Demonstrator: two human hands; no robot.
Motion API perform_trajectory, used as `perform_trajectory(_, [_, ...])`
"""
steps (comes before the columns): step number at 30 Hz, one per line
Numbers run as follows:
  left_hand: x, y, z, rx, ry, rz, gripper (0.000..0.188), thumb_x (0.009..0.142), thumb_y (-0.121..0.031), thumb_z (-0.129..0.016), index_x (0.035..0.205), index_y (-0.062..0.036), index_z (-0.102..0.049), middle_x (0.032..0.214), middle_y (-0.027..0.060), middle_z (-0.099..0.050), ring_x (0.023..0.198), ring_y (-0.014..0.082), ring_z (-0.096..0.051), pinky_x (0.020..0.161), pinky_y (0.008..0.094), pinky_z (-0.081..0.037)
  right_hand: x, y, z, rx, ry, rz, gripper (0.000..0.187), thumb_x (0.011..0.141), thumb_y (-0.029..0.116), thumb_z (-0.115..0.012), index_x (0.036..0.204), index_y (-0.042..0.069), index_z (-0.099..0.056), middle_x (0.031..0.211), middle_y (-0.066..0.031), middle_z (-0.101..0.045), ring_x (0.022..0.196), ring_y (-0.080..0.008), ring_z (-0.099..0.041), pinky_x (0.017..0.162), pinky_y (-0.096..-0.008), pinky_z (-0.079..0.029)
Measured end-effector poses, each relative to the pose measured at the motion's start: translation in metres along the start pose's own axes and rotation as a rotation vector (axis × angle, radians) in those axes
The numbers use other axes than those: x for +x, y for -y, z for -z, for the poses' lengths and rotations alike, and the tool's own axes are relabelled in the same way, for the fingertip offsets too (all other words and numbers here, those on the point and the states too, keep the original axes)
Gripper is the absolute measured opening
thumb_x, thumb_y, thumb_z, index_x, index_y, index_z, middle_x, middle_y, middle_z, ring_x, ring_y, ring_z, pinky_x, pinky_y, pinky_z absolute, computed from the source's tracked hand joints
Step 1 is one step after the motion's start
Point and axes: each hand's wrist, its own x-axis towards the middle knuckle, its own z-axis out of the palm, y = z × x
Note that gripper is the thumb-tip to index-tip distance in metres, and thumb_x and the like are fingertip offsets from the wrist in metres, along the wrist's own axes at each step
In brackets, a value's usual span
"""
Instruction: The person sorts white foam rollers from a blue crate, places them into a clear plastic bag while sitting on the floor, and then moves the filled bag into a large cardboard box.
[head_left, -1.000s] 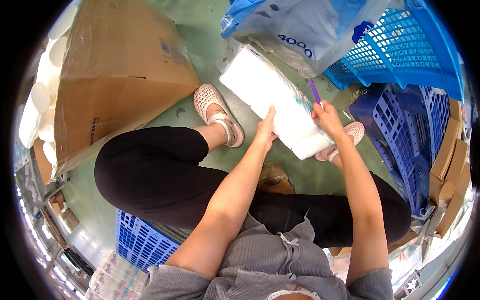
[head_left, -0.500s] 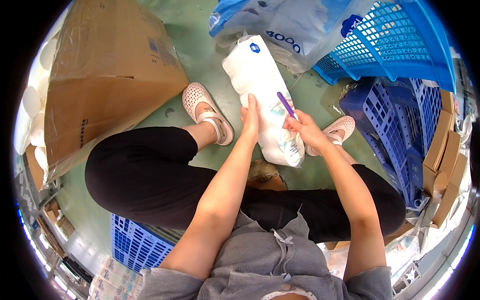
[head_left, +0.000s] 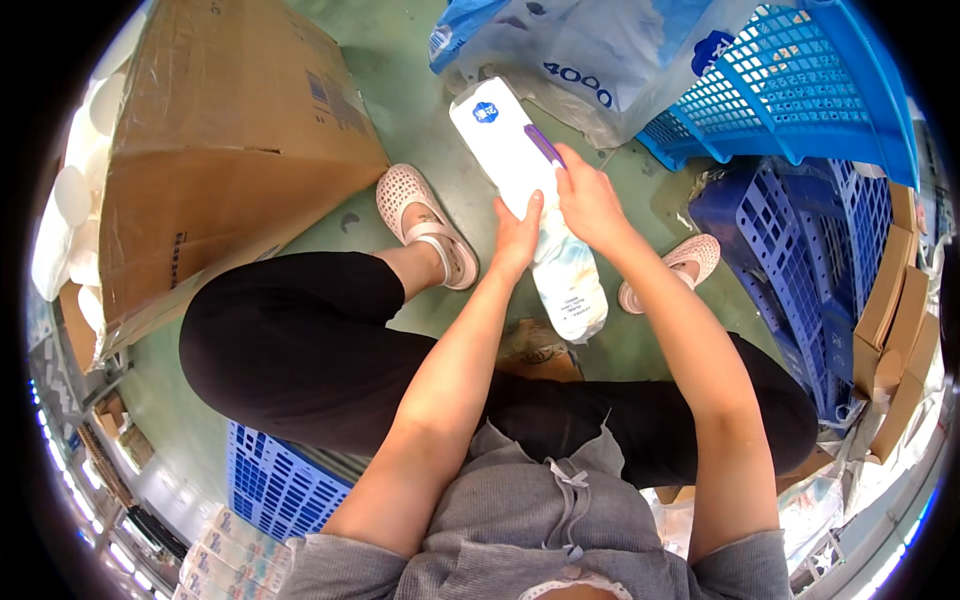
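Note:
A long white plastic-wrapped pack of soft rolls [head_left: 500, 135], with a blue mark at its far end and pale printing at its near end, lies slanted in front of me between my feet. My left hand [head_left: 518, 235] grips the pack's left edge near the middle, thumb over its upper face. In my right hand [head_left: 592, 205] is a slim purple tool [head_left: 545, 147], closed in the fingers and lying along the pack's right edge. Whether it has a blade or a tip cannot be made out. The pack's underside is hidden.
A big cardboard box [head_left: 240, 180] stands at the left, white rolls [head_left: 70, 195] beside it. Ahead are a clear-and-blue plastic bag [head_left: 600, 60] and a bright blue basket [head_left: 780, 85]. Dark blue crates [head_left: 780, 240] and cardboard pieces [head_left: 888, 330] lie right; another blue crate [head_left: 285, 485] is behind my left leg.
The pack has turned so that a narrower side shows. My right hand has moved farther up its right edge with the purple tool. My left hand has shifted slightly right and nearer.

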Motion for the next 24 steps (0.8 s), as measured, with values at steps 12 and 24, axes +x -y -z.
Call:
perform_trajectory(12, [0.021, 0.043, -0.012, 0.044, 0.093, -0.019, 0.101, 0.085, -0.073, -0.022, 0.143, 0.0064, 0.000, 0.138, 0.0325, -0.033, 0.128, 0.0401, -0.036, 0.106, 0.0374, -0.029, 0.017, 0.042, -0.006, -0.575, 0.177, 0.246, 0.038, 0.080, 0.011, -0.055, 0.118, 0.006, -0.055, 0.072, -0.0161, -0.063, 0.065, -0.0319, -0.065, 0.055, -0.0431, -0.050])
perform_trajectory(24, [0.016, 0.032, -0.011, -0.007, 0.006, 0.070, 0.093, 0.088, -0.066, -0.027, 0.141, 0.0087, -0.008, 0.141, 0.0292, -0.030, 0.131, 0.0357, -0.032, 0.108, 0.0359, -0.025, -0.209, -0.006, 0.082, -0.662, 0.631, 0.113, 0.044, 0.074, 0.009, -0.058, 0.117, 0.000, -0.054, 0.066, -0.0125, -0.061, 0.054, -0.0259, -0.063, 0.048, -0.0382, -0.050])
